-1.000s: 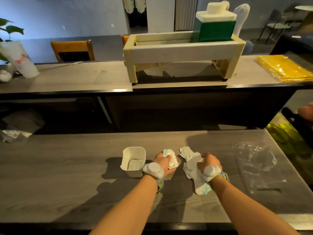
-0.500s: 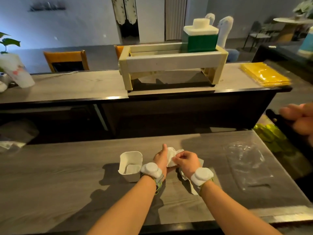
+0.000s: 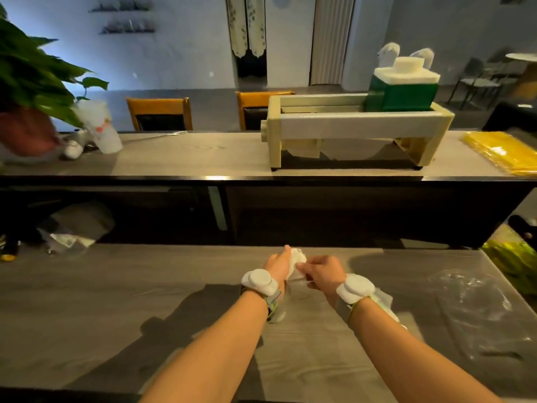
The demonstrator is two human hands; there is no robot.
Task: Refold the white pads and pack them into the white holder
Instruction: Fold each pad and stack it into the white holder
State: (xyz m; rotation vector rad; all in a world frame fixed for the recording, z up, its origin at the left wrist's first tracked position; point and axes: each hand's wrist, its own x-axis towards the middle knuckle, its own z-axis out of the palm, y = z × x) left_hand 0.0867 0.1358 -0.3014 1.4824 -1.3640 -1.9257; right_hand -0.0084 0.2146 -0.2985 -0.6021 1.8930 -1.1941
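Refolding is under way: both hands, left hand (image 3: pixel 278 264) and right hand (image 3: pixel 321 271), pinch 1 white pad (image 3: pixel 296 258) above the bench (image 3: pixel 116 286). Next, it probably needs creasing flat; the holder is hidden, and more pads (image 3: pixel 385 301) lie at 4 o'clock.

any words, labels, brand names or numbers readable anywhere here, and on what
No text can be read in this view.
white cup by the plant: a reddish mark, too blurred to read.
green and white box: no lettering visible.
yellow stack: no print visible.
white pad held in both hands: plain, nothing legible.
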